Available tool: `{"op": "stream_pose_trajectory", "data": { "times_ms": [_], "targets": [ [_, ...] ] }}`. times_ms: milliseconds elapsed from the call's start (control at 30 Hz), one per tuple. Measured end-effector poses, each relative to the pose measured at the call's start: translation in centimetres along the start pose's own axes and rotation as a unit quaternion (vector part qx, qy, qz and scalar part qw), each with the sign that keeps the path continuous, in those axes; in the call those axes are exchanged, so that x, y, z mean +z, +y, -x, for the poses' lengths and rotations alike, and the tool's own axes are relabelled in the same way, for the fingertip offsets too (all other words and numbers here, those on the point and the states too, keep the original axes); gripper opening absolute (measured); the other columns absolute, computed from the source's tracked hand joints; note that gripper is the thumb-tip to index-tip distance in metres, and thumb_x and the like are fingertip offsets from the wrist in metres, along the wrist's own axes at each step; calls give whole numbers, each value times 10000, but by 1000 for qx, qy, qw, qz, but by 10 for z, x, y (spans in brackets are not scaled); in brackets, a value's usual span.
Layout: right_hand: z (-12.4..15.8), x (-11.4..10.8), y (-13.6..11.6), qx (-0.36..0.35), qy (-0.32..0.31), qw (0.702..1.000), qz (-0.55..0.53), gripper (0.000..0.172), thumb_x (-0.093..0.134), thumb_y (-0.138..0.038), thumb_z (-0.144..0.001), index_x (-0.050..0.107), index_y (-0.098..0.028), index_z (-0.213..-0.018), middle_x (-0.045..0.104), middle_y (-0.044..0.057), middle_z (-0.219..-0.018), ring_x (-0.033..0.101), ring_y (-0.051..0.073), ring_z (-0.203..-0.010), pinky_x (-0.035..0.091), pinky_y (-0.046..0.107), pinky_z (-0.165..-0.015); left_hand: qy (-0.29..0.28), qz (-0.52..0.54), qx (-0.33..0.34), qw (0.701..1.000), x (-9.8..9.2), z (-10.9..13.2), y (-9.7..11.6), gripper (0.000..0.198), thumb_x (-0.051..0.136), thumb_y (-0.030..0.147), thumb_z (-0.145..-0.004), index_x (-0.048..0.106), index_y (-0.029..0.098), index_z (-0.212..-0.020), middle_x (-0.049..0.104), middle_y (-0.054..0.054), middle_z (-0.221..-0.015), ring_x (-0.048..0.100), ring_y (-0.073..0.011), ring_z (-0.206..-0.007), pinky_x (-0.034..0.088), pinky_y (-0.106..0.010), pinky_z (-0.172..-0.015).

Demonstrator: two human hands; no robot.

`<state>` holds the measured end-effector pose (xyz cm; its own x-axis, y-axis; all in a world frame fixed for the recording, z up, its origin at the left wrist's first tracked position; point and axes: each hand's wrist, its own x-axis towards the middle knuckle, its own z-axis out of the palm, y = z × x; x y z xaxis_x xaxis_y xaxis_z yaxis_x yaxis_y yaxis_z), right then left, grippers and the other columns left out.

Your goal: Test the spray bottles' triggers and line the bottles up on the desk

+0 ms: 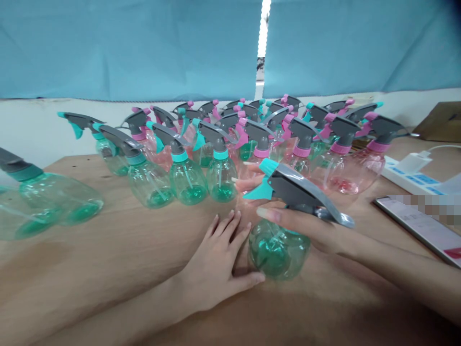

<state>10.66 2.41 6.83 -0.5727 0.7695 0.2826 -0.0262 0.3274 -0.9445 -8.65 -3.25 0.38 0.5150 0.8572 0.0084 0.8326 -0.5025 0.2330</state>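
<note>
A clear green spray bottle (279, 252) with a grey and turquoise trigger head stands tilted near the front of the wooden table (137, 254). My right hand (298, 221) is closed around its neck, just under the head; some of the fingers are hidden behind the trigger. Flat on the wood to the left, my left hand (223, 254) has its fingers stretched out, the thumb tip close to the bottle's base. Whether the thumb touches the bottle I cannot tell. Just beyond the fingertips stands another green spray bottle (222, 180).
Several green and pink spray bottles (342, 168) crowd the back of the table. Two green bottles (72, 202) are at the left edge. On the right lie a phone (414, 221) and a white power strip (406, 178) with a plugged-in charger. A blue cloth (144, 48) hangs behind.
</note>
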Motion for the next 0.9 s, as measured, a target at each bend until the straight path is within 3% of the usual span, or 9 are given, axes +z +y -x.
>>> {"op": "stream_pose_trajectory", "data": {
  "times_ms": [167, 300, 467, 633, 900],
  "targets": [
    [3, -5, 4, 44, 5, 999, 13, 105, 680, -348, -800, 723, -271, -857, 730, 6, -938, 672, 193, -988, 534, 362, -911, -1, -1, 0, 1000, 1, 0, 0, 825, 463, 704, -847, 341, 149, -1445, 279, -145, -1524, 186, -345, -1406, 128, -552, -1126],
    [3, -6, 4, 29, -32, 999, -8, 132, 654, -369, -828, 718, -273, -893, 729, 3, -941, 670, 187, -987, 551, 339, -871, 9, 8, 4, 1000, 1, 1, 0, 833, 476, 699, -843, 328, 151, -1452, 252, -148, -1533, 179, -354, -1406, 134, -564, -1120],
    [3, -6, 3, 26, -36, 999, 0, 118, 632, -349, -849, 706, -261, -876, 723, 4, -972, 655, 180, -1005, 526, 338, -901, 5, 10, -2, 1000, -1, 0, 1, 831, 515, 675, -839, 340, 136, -1448, 237, -165, -1535, 193, -368, -1399, 134, -557, -1119],
    [3, -5, 12, 11, -16, 1000, -19, 84, 631, -314, -847, 706, -277, -846, 723, -5, -927, 661, 178, -984, 534, 324, -861, -5, -1, -3, 1000, -2, -1, 2, 838, 494, 687, -843, 324, 138, -1454, 234, -152, -1538, 182, -353, -1405, 125, -553, -1123],
    [-2, -4, 7, -10, -35, 999, -26, 122, 640, -355, -821, 693, -245, -823, 719, 3, -823, 686, 174, -866, 561, 316, -777, 3, 3, -1, 1000, 3, 1, -1, 868, 427, 727, -848, 325, 114, -1453, 244, -167, -1531, 189, -347, -1405, 112, -554, -1128]
  ]
}}
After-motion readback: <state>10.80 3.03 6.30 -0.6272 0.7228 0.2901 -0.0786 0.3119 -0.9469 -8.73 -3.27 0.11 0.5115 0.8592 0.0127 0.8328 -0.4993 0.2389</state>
